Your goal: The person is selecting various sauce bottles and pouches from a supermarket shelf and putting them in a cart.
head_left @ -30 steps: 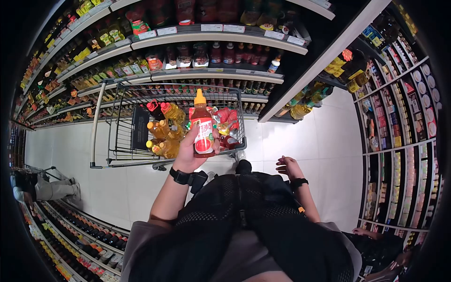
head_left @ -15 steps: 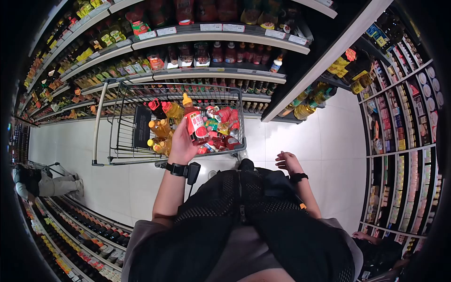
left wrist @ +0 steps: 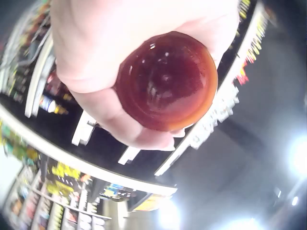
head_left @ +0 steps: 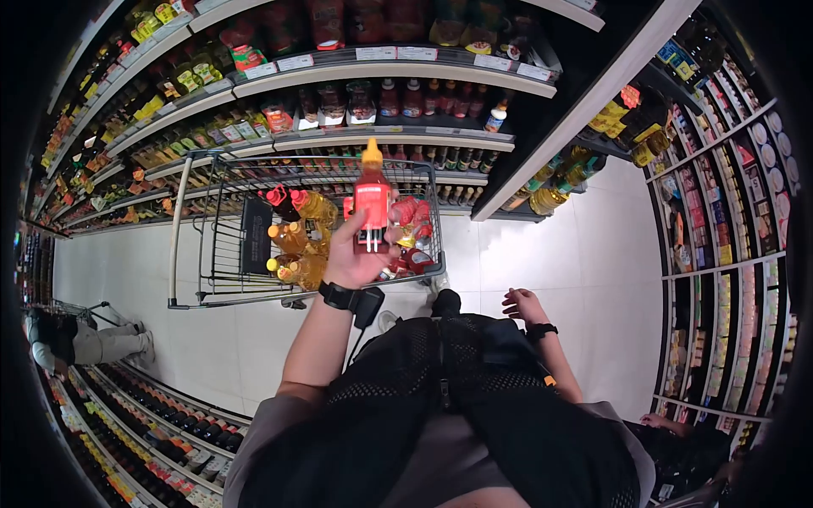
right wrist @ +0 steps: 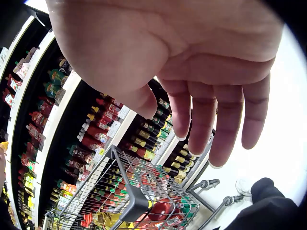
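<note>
- The left hand is clamped on a red sauce bottle, its fingers and thumb curled round the lower part.
- The sauce bottle is held above the shopping cart in the head view, its yellow cap pointing to the far side and its round base turned to the left wrist camera.
- The right hand is well apart from the left one, to the right of the cart; its fingers hang loosely extended, with gaps between them.
- A black strap goes round the left wrist, and another black strap round the right.
- The cart has wire walls, with its handle at the left end and a dark panel near that end.
- Inside the cart, yellow oil bottles lie to the left of the held bottle, with a dark red-capped bottle at their far side.
- Red packets lie in the right part of the cart, partly behind the left hand.
- Beyond the cart stands a store shelf with rows of bottles and pouches; a white bottle stands toward its right end.
- Another person is far off to the left, beside another cart.
</note>
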### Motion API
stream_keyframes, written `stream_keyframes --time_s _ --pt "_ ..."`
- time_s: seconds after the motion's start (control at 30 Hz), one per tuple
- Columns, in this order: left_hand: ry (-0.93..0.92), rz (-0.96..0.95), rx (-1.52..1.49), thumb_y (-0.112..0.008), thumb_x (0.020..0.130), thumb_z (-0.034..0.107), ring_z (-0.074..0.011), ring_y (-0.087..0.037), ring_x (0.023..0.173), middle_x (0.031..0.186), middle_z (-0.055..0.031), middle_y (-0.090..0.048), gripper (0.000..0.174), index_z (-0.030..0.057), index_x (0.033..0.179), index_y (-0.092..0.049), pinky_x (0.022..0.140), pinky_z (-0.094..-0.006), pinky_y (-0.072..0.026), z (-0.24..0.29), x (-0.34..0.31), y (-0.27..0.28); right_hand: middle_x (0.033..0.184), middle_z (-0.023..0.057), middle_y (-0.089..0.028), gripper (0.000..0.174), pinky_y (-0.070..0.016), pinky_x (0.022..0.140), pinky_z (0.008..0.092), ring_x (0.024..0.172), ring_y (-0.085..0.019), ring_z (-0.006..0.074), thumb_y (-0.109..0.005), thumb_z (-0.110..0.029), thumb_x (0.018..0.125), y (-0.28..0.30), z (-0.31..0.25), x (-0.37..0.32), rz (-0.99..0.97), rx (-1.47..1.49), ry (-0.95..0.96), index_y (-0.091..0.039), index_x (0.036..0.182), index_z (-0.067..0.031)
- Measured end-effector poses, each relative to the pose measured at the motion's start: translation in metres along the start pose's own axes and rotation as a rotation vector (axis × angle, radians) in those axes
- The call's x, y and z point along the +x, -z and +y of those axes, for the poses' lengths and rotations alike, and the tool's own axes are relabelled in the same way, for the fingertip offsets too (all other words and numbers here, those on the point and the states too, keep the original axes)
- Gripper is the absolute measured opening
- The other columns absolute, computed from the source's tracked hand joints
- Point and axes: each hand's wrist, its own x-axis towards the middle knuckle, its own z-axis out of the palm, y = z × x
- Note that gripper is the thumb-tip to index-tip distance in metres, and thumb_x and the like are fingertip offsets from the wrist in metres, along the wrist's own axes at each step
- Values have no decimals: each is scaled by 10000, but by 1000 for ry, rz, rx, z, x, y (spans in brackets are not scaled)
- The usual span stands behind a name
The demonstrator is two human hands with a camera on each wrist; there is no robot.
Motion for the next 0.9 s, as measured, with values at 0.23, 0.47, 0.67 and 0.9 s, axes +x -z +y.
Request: stream_keyframes --time_s 0.23,0.47,0.67,0.9 --pt "77 359 342 -589 964 245 -243 -645 878 1120 -124 -629 382 42 1279 -514 723 -422 -563 -19 -47 34 952 140 -708 370 -533 666 367 753 -693 265 -521 -340 985 7 64 16 60 -36 -108 -621 1082 2" --pt "-21 622 278 -539 936 102 -275 -596 1129 1192 -141 -607 312 -4 1229 -516 1006 -459 -488 -22 -72 104 938 191 -712 331 -536 648 395 741 -688 293 -543 -243 901 53 233 20 169 -556 -578 -682 937 55" --pt "87 748 243 -608 907 58 -244 -631 1061 1108 -100 -656 290 68 1193 -556 980 -431 -495 -25 -36 143 936 156 -714 358 -507 773 399 871 -673 284 -564 -250 880 76 324 45 196 -349 -647 -670 1037 54" --pt "237 943 412 -644 908 104 -179 -650 955 1057 -50 -665 320 148 1200 -522 807 -328 -487 -27 45 216 720 164 -697 393 -526 667 424 689 -682 312 -552 -344 868 66 224 94 173 -567 -170 -707 790 9"
